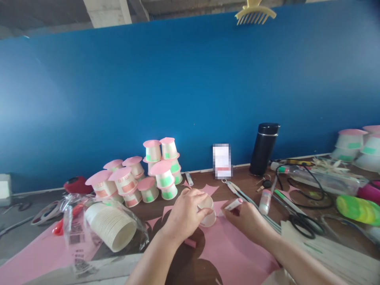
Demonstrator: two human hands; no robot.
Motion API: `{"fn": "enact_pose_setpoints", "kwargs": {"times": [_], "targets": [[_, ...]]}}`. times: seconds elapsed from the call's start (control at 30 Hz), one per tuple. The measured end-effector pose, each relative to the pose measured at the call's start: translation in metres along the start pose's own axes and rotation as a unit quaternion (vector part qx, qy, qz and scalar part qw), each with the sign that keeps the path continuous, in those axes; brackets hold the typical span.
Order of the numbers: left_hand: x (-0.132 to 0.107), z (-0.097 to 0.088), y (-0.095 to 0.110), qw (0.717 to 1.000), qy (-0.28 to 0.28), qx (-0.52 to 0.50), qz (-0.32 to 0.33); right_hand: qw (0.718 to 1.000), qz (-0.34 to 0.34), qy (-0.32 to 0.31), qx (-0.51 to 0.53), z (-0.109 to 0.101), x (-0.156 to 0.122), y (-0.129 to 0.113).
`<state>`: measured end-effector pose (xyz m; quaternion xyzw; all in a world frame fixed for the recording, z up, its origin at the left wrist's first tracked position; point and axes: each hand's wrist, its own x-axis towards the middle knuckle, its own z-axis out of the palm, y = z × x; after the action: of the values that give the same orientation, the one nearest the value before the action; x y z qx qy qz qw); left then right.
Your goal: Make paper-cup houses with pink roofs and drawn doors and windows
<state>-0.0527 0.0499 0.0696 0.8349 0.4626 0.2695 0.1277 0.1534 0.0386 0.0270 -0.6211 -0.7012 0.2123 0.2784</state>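
Note:
My left hand (pixel 187 211) is closed around a white paper cup (pixel 210 220), fingers over its top and thumb along its near side. In my right hand (pixel 247 221) is a white marker (pixel 234 204) with a pinkish-red end, held beside the cup. The marker's tip is hidden behind my fingers. Both hands are above a pink paper sheet (pixel 228 249) with rounded pieces cut out of it. A small pink marker cap (pixel 190 242) lies on the dark table below my left wrist.
Finished-looking cups with pink paper tops (pixel 162 178) stand stacked at the back left. A bagged stack of paper cups (pixel 114 227) lies at left. At right are black scissors (pixel 305 225), a glue stick (pixel 265 202), cords and a black flask (pixel 264 150). A blue partition (pixel 190 91) rises behind.

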Motion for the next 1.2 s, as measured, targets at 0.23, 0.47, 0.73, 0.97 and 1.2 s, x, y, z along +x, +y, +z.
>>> {"fn": "enact_pose_setpoints", "kwargs": {"times": [0.23, 0.47, 0.73, 0.97, 1.2], "targets": [[-0.001, 0.001, 0.0, 1.0, -0.002, 0.002, -0.006, 1.0, 0.012, 0.014, -0.002, 0.002, 0.003, 0.002], [0.0, 0.0, 0.0, 1.0, -0.005, 0.007, -0.006, 1.0, 0.026, 0.016, -0.001, 0.002, 0.005, 0.001], [0.0, -0.001, 0.001, 1.0, -0.006, -0.002, 0.0, 1.0, 0.024, 0.016, 0.006, 0.001, 0.008, -0.001], [0.001, 0.0, 0.001, 1.0, -0.005, -0.017, -0.001, 1.0, 0.02, 0.022, 0.005, 0.003, 0.011, 0.0], [0.001, 0.0, 0.0, 1.0, -0.011, -0.015, -0.001, 1.0, 0.018, 0.024, 0.007, 0.004, 0.013, -0.002]]}}
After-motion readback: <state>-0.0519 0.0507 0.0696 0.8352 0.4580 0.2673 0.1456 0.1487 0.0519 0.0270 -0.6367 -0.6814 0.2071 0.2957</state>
